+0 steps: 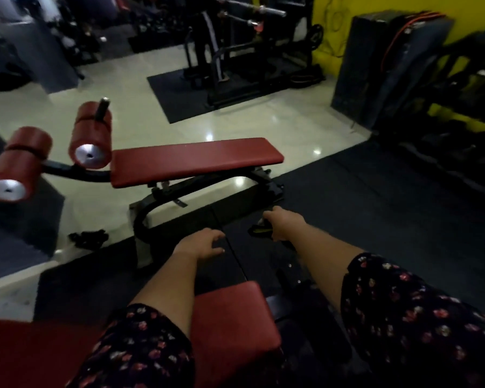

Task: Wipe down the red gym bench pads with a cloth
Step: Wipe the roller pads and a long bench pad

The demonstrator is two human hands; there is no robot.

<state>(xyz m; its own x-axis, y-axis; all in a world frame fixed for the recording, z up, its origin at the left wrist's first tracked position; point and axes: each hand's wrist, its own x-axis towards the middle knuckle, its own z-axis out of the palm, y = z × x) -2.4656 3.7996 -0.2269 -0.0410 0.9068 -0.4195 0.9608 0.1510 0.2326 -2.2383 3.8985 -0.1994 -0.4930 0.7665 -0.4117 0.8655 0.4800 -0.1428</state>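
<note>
Gym, dark mat (375, 208): the red bench pad (196, 161) lies ahead of me, long axis left to right. My right hand (284, 224) holds the cloth (256, 230), fingers curled round it; my left hand (200, 243) has its fingers loosely spread.

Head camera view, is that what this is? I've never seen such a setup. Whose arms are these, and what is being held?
Yes. There is no machine here: a person wears a wide-angle camera on the head, so you look down along their own two arms in flowered sleeves. The right hand grips a dark cloth. The left hand is open and holds nothing. Ahead stands a bench with a long red pad and two red roller pads at its end. A nearer red pad lies close under the arms. The floor below the hands is dark matting.
</note>
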